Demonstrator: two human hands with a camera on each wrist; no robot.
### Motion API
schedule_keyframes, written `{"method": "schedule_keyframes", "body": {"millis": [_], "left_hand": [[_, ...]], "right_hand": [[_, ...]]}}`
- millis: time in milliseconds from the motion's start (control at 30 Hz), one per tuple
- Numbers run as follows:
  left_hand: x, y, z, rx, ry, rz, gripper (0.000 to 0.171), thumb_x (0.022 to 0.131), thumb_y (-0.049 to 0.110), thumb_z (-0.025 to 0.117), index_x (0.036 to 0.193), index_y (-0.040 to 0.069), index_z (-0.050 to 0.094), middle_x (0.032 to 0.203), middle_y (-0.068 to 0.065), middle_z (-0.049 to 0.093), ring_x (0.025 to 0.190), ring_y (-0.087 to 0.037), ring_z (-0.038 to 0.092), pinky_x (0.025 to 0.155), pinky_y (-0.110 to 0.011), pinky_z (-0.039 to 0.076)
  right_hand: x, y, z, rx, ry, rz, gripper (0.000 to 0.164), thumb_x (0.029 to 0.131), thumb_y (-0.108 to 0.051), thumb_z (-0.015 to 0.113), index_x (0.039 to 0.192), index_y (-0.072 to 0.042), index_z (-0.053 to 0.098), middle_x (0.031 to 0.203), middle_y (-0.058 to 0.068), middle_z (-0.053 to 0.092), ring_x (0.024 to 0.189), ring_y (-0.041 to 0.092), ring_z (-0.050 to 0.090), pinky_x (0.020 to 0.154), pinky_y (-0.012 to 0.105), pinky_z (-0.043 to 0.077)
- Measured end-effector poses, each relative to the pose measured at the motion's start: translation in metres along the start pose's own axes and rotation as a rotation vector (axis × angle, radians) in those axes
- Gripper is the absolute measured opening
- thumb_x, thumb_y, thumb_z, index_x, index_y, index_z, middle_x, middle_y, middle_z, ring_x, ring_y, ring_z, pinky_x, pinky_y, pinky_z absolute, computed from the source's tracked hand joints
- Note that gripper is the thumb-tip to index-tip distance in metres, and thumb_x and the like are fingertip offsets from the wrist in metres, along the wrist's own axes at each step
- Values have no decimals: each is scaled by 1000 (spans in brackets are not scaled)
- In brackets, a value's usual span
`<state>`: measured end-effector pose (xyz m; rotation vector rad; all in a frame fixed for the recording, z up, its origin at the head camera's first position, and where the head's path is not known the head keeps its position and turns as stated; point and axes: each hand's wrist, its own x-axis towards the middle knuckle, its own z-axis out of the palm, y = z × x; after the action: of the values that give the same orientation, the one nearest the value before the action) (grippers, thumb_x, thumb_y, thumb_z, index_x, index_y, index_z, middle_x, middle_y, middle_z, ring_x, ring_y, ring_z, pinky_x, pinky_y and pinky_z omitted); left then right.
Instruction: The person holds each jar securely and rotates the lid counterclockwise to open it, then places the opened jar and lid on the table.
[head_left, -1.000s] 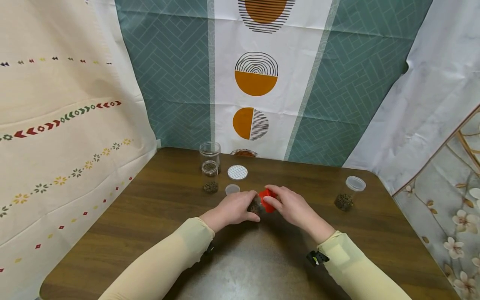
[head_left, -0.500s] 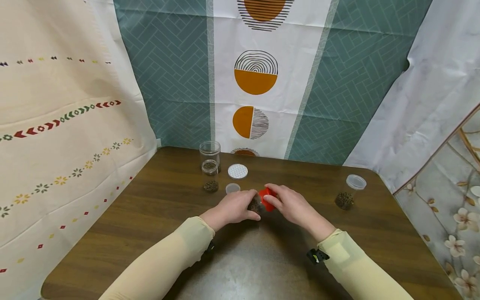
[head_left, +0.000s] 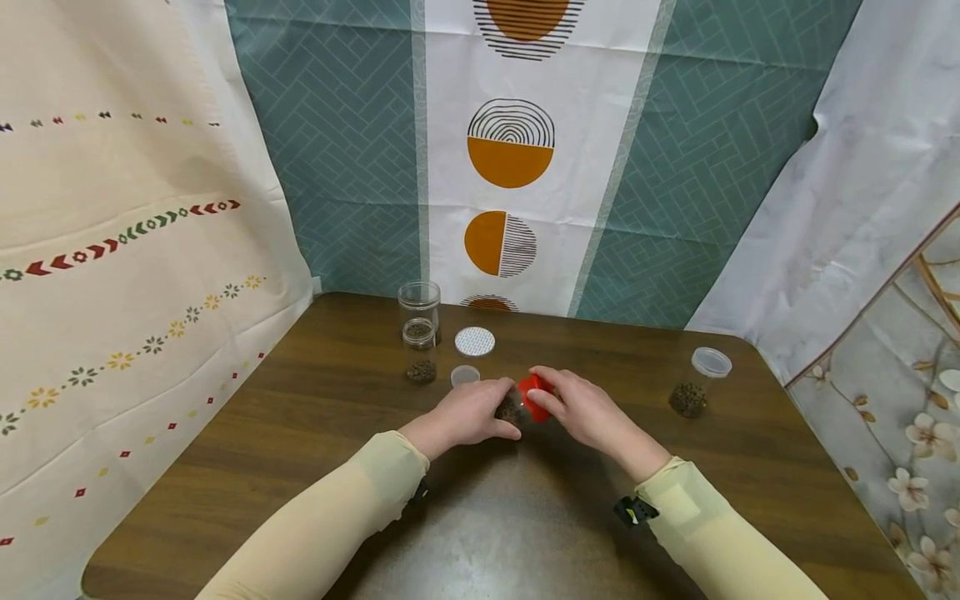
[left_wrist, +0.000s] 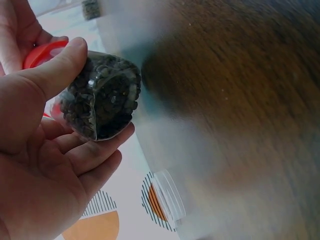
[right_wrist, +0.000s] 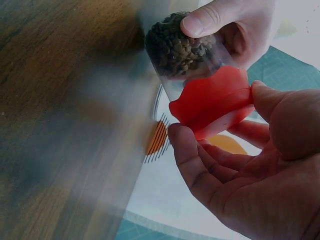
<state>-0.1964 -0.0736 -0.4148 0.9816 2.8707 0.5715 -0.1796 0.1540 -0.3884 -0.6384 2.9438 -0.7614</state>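
Note:
My left hand (head_left: 471,414) grips a clear jar of dark brown pellets (left_wrist: 107,95), thumb on one side and fingers on the other. The jar lies tilted, its base towards the left palm side and its mouth towards the right. At that mouth is a red lid with a scalloped edge (right_wrist: 215,100). My right hand (head_left: 588,412) holds the lid by its rim between thumb and fingertips. Both hands meet over the middle of the table, and the left one hides much of the jar in the head view.
Two uncapped clear jars, a larger one (head_left: 420,295) behind a smaller one (head_left: 420,372), stand at the back left with pellets inside. Beside them lie a white patterned disc (head_left: 475,342) and a small translucent lid (head_left: 465,374). A capped jar (head_left: 688,400) stands at the right on the wooden table (head_left: 322,400).

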Motion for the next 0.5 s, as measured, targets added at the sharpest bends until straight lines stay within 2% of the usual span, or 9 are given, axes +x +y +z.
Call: {"method": "schedule_keyframes", "body": {"millis": [300, 500], "left_hand": [[0, 0, -1, -1, -8, 13, 60, 96, 40, 90, 136, 4, 63, 112, -4, 73, 94, -20, 68, 83, -40, 56], [3, -6, -3, -55, -45, -7, 62, 97, 38, 89, 141, 5, 62, 123, -6, 74, 105, -22, 71, 93, -42, 57]], "right_hand": [[-1, 1, 0, 14, -4, -6, 54, 110, -31, 70, 157, -7, 58, 127, 13, 71, 109, 30, 68, 99, 56, 57], [-4, -1, 0, 4, 31, -122, 55, 107, -21, 75, 158, -8, 58, 144, 17, 65, 120, 34, 66, 103, 56, 57]]}}
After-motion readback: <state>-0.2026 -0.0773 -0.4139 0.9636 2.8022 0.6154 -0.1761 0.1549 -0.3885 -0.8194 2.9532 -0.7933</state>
